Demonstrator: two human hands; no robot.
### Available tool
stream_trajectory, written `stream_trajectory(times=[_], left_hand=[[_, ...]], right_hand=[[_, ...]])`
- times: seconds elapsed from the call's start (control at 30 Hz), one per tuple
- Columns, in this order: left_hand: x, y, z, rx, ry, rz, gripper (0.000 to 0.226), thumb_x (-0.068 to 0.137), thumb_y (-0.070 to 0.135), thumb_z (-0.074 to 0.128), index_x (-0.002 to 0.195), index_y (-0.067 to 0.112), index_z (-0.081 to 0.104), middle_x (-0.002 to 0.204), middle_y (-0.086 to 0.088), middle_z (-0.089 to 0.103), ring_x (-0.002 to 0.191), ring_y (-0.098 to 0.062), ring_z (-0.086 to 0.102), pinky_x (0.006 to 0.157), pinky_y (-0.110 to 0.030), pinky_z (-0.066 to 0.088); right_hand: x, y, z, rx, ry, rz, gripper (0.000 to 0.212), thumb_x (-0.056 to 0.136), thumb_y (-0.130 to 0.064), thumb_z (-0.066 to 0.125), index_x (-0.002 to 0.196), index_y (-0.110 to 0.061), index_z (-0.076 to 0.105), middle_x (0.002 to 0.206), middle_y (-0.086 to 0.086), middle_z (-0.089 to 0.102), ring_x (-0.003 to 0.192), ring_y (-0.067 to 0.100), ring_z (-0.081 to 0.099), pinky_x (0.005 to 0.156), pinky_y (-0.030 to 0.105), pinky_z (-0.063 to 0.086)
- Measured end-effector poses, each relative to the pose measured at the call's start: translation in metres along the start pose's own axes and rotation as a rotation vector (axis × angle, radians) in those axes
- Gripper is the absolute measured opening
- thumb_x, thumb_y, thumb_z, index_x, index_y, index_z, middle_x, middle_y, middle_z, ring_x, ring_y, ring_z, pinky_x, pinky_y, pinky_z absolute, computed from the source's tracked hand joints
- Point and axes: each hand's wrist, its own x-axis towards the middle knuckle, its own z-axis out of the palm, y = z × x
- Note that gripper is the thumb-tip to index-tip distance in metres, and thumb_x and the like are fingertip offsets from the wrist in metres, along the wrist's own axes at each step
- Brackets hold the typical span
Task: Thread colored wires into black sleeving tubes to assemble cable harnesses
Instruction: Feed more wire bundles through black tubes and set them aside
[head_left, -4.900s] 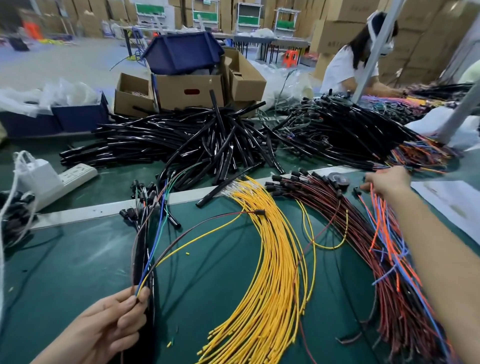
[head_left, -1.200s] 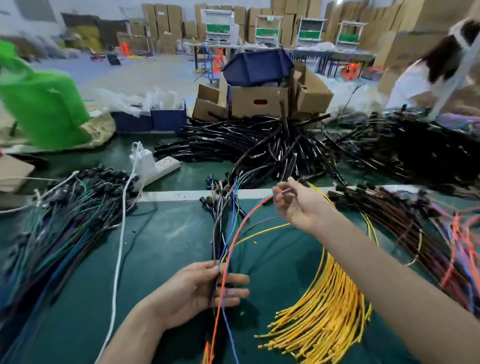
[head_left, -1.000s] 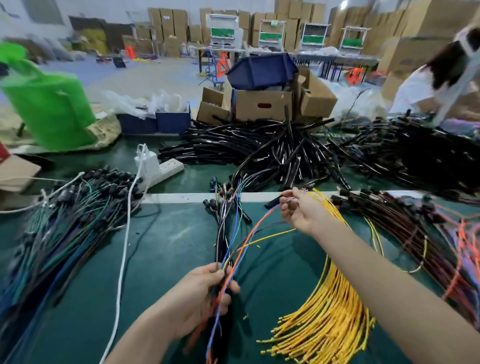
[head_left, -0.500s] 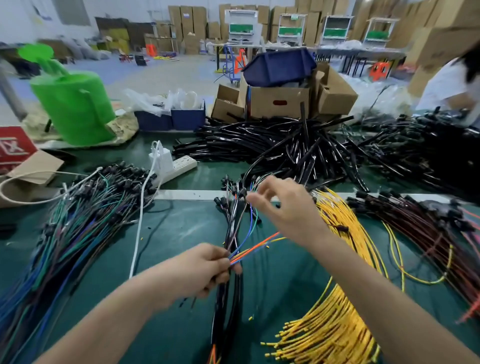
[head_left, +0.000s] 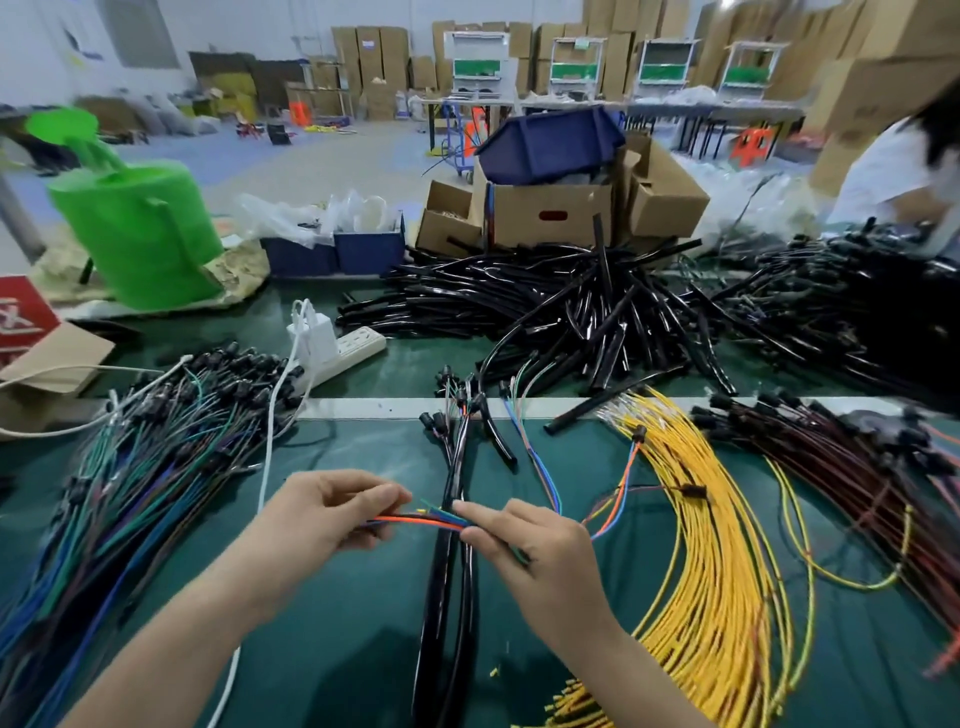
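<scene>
Colored wires (head_left: 415, 519) stretch level between left hand (head_left: 322, 512) and right hand (head_left: 530, 545), both pinching, above the black sleeving tubes (head_left: 447, 597).

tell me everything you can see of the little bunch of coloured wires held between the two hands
The wire bunch is a few thin plastic-coated wires, orange, blue and green, lying side by side, roughly level above the green mat. The left hand pinches one end and the right hand pinches it further along. It crosses over black sleeved harnesses, and orange and blue strands loop on rightward.
</scene>
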Motion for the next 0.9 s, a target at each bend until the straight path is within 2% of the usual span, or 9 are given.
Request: stream_trajectory(times=[0.13, 0.23, 0.3, 0.37, 0.57, 0.63, 0.7, 0.8, 0.9], left_hand=[[-0.006, -0.010, 0.006, -0.339, 0.160, -0.078, 0.013, 0.066, 0.019, 0.067, 0.066, 0.010, 0.077, 0.065, -0.005, 0.069, 0.053, -0.004, 0.061, 0.052, -0.012, 0.051], [-0.009, -0.014, 0.009, -0.453, 0.196, -0.121, 0.011, 0.065, 0.015, 0.067, 0.064, 0.008, 0.076, 0.063, -0.003, 0.068, 0.050, -0.004, 0.061, 0.050, -0.010, 0.049], [-0.011, -0.013, 0.010, -0.403, 0.203, -0.104, 0.008, 0.066, 0.013, 0.069, 0.065, 0.009, 0.077, 0.063, -0.004, 0.068, 0.051, -0.004, 0.060, 0.051, -0.010, 0.049], [-0.010, -0.009, 0.010, -0.248, 0.193, -0.063, 0.008, 0.072, 0.007, 0.071, 0.067, 0.011, 0.077, 0.062, -0.006, 0.068, 0.051, -0.005, 0.058, 0.053, -0.011, 0.050], [-0.013, 0.005, 0.011, 0.089, 0.078, 0.028, 0.018, 0.079, -0.004, 0.069, 0.069, 0.010, 0.074, 0.055, -0.009, 0.066, 0.048, -0.008, 0.057, 0.052, -0.014, 0.048], [-0.016, 0.008, 0.012, 0.119, 0.067, 0.044, 0.017, 0.078, -0.005, 0.070, 0.072, 0.010, 0.074, 0.057, -0.009, 0.067, 0.049, -0.010, 0.057, 0.053, -0.015, 0.048], [-0.019, 0.010, 0.013, 0.100, 0.031, 0.060, 0.018, 0.077, -0.005, 0.070, 0.080, 0.012, 0.074, 0.059, -0.009, 0.067, 0.051, -0.010, 0.059, 0.054, -0.016, 0.049], [-0.021, 0.010, 0.015, 0.077, 0.004, 0.086, 0.022, 0.077, -0.005, 0.070, 0.091, 0.012, 0.072, 0.062, -0.007, 0.068, 0.053, -0.011, 0.061, 0.056, -0.017, 0.050], [-0.022, 0.008, 0.016, 0.069, -0.006, 0.083, 0.022, 0.077, -0.004, 0.071, 0.091, 0.012, 0.072, 0.063, -0.009, 0.069, 0.055, -0.012, 0.062, 0.056, -0.017, 0.050]], right_hand=[[-0.002, -0.001, 0.002, -0.035, 0.060, 0.003, 0.026, 0.088, -0.037, 0.057, 0.102, -0.024, 0.075, 0.059, -0.011, 0.048, 0.050, 0.012, 0.043, 0.052, 0.023, 0.034], [-0.006, 0.000, 0.002, 0.051, 0.042, 0.070, 0.018, 0.083, -0.033, 0.067, 0.093, -0.022, 0.077, 0.059, -0.016, 0.048, 0.055, -0.003, 0.038, 0.055, 0.015, 0.032], [-0.006, 0.000, 0.001, 0.105, 0.009, 0.115, 0.016, 0.081, -0.028, 0.068, 0.092, -0.020, 0.078, 0.059, -0.023, 0.043, 0.055, -0.007, 0.039, 0.057, 0.010, 0.031], [-0.005, 0.000, -0.002, 0.163, -0.018, 0.157, 0.016, 0.081, -0.028, 0.067, 0.091, -0.020, 0.078, 0.058, -0.024, 0.044, 0.054, -0.006, 0.042, 0.056, 0.009, 0.030], [-0.006, -0.002, -0.010, 0.394, -0.158, 0.280, 0.008, 0.083, -0.015, 0.071, 0.084, -0.018, 0.078, 0.064, -0.006, 0.062, 0.059, 0.008, 0.052, 0.057, 0.019, 0.038], [-0.005, -0.004, -0.011, 0.428, -0.178, 0.312, 0.011, 0.083, -0.010, 0.071, 0.082, -0.018, 0.077, 0.067, -0.003, 0.065, 0.061, 0.011, 0.056, 0.059, 0.020, 0.041], [-0.003, -0.005, -0.013, 0.475, -0.207, 0.353, 0.012, 0.084, -0.008, 0.070, 0.081, -0.018, 0.076, 0.066, -0.007, 0.066, 0.060, 0.002, 0.056, 0.059, 0.015, 0.040], [-0.003, -0.006, -0.013, 0.505, -0.230, 0.393, 0.012, 0.084, -0.007, 0.069, 0.080, -0.017, 0.074, 0.063, -0.015, 0.064, 0.059, -0.002, 0.057, 0.059, 0.008, 0.038], [-0.003, -0.007, -0.014, 0.535, -0.212, 0.442, 0.009, 0.085, -0.009, 0.068, 0.080, -0.015, 0.074, 0.066, -0.005, 0.066, 0.062, 0.003, 0.058, 0.062, 0.017, 0.045]])
